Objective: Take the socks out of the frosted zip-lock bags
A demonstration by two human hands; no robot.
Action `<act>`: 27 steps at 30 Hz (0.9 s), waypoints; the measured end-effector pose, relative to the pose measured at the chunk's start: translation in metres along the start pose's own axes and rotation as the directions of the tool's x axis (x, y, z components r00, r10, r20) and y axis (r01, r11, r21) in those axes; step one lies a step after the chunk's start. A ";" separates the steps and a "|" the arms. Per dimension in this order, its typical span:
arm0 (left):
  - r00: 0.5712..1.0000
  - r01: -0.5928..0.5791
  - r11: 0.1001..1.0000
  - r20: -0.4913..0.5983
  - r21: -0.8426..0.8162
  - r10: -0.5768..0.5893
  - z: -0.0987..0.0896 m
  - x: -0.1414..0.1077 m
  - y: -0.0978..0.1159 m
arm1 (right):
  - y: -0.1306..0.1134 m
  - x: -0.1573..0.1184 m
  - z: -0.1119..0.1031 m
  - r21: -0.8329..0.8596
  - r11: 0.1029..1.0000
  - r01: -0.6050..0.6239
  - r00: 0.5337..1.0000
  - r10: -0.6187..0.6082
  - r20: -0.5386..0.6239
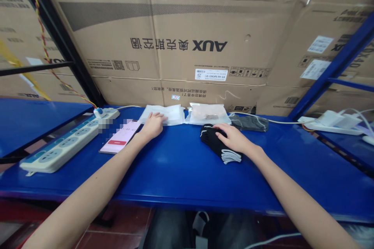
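My left hand (153,125) lies on a white translucent plastic bag (174,114) at the back of the blue table, its fingers stretched over the near side. A folded stack of black socks (212,140) with grey-white cuffs sits right of centre. My right hand (235,139) is closed on its right side, thumb across the top; some fingertips are hidden. Just behind, a second translucent bag (208,114) stands next to the first, with something pale inside. Dark grey socks (251,122) lie flat to the right of that bag.
A phone (124,136) lies left of my left hand, partly behind the forearm. Beyond it runs a long white power strip (73,140). Another power strip with plugs (333,122) is at the right. Large cardboard boxes (175,19) wall off the back of the blue table (166,175).
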State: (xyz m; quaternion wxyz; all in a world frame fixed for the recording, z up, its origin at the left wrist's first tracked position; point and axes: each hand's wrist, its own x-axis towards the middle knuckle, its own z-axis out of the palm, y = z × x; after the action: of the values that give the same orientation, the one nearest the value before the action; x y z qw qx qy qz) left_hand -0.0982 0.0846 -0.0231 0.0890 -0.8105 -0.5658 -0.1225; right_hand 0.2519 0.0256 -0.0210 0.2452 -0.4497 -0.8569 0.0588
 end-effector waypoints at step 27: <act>0.990 0.034 0.998 0.136 -0.062 -0.025 0.011 -0.001 0.015 | -0.025 -0.007 -0.017 0.024 0.999 -0.026 0.961 0.019 0.276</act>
State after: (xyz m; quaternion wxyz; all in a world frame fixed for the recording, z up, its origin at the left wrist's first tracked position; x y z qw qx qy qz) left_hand -0.0829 0.0817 -0.0337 0.0227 -0.8108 -0.5784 -0.0865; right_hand 0.2447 0.0039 -0.0008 0.1292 -0.4434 -0.8766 0.1353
